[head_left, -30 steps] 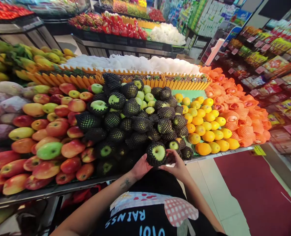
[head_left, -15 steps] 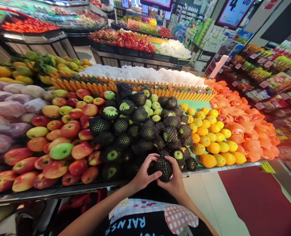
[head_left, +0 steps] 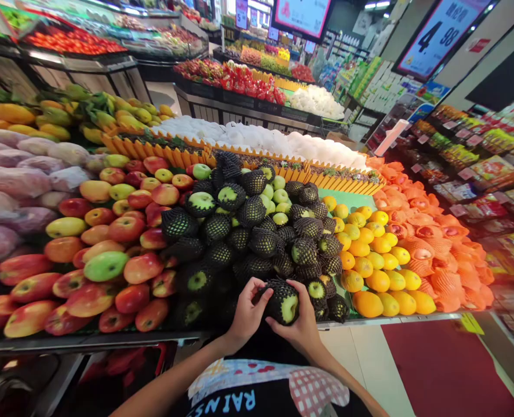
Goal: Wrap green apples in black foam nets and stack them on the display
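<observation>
Between my hands, just above the front edge of the display, is a green apple (head_left: 288, 309) in a black foam net (head_left: 278, 292). A bare green end of the fruit, with a hollow in it, faces toward me through the net's opening. My right hand (head_left: 304, 321) wraps round its right side, thumb below and fingers on top. On the left side, my left hand (head_left: 248, 313) is curled with thumb and fingers at the net; part of its grip is hidden. Directly beyond lies a heap of similar netted green apples (head_left: 239, 240).
Red-yellow apples (head_left: 126, 229) fill the display to the left, with wrapped pale fruit (head_left: 17, 176) farther left. Oranges (head_left: 378, 278) and fruit in orange foam nets (head_left: 439, 249) lie right. An orange picket strip (head_left: 257, 165) runs behind. A metal ledge (head_left: 87, 341) edges the display.
The apple has turned in my hands, so its green end now shows through the net's opening. Both hands have shifted slightly, and the camera view has moved a little.
</observation>
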A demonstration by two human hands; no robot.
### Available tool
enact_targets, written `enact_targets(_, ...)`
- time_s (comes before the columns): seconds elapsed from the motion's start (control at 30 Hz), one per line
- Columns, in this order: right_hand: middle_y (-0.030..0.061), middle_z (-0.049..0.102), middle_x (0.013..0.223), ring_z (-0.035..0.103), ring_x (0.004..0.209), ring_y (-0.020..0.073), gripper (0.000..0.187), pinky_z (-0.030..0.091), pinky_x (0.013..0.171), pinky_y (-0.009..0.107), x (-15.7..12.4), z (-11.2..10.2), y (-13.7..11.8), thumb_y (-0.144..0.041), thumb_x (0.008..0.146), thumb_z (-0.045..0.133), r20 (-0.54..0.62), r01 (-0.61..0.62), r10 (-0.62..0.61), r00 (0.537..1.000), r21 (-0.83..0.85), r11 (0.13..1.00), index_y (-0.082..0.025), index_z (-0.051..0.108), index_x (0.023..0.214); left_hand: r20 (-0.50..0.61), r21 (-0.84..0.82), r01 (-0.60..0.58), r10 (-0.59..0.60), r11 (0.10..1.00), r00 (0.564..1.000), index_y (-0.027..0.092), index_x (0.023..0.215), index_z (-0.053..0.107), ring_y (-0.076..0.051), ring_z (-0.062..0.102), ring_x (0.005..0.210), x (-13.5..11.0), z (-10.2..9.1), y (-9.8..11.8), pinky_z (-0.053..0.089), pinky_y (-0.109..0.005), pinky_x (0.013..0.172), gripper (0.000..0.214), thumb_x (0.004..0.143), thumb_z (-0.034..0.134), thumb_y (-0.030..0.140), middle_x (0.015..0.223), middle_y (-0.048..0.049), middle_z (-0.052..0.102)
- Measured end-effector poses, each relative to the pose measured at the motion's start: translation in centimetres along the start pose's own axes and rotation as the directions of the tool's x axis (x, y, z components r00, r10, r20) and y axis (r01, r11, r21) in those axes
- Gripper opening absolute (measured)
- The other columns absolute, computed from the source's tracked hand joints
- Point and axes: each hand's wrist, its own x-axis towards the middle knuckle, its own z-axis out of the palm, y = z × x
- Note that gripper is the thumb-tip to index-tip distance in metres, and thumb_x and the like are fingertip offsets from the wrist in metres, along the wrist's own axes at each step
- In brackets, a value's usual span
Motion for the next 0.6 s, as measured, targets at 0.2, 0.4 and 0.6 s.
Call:
enact_targets(0.2, 0.0064, 0.057, 0.124, 0.056, 0.117, 0.0289, 0.062, 0.043, 0.106, 0.045, 9.1, -3.8, -0.7, -0.032, 0.072, 0.076, -0.107, 0.058, -0.049, 0.993, 0.083, 0.995, -0.027, 0.047, 0.126, 0.157, -0.137, 0.087, -0.065, 0.987, 0.985, 0.024, 0.111, 0.059, -0.023, 0.068, 0.094, 0.6, -1.0, 0.4, 0.054, -0.032, 0.076, 0.035, 0.09, 0.062, 0.051, 0.124, -0.0087, 0.063)
enact_targets(0.4, 0.0139, 0.042, 0.132, 0.044, 0.126, 0.0306, 0.07, 0.037, 0.11, 0.045, 27.7, -6.8, 2.0, -0.038, 0.077, 0.073, -0.242, 0.071, -0.173, 0.955, -0.381, 0.922, -0.021, 0.039, 0.135, 0.129, -0.103, 0.018, -0.005, 0.994, 0.992, 0.024, 0.108, 0.061, -0.019, 0.069, 0.084, 1.1, -2.3, -0.2, 0.052, -0.03, 0.069, 0.028, 0.093, 0.058, 0.047, 0.122, -0.0097, 0.064)
enact_targets(0.6, 0.0124, 0.051, 0.127, 0.055, 0.112, 0.0274, 0.057, 0.044, 0.099, 0.042, 39.1, -5.1, 5.1, -0.018, 0.067, 0.083, 0.185, 0.223, -0.134, 0.974, -0.644, 0.732, -0.017, 0.061, 0.119, 0.075, -0.067, -0.008, 0.013, 0.998, 0.997, 0.025, 0.105, 0.064, -0.016, 0.065, 0.079, 2.6, -3.0, -0.2, 0.05, -0.028, 0.065, 0.025, 0.094, 0.056, 0.046, 0.115, -0.007, 0.065)
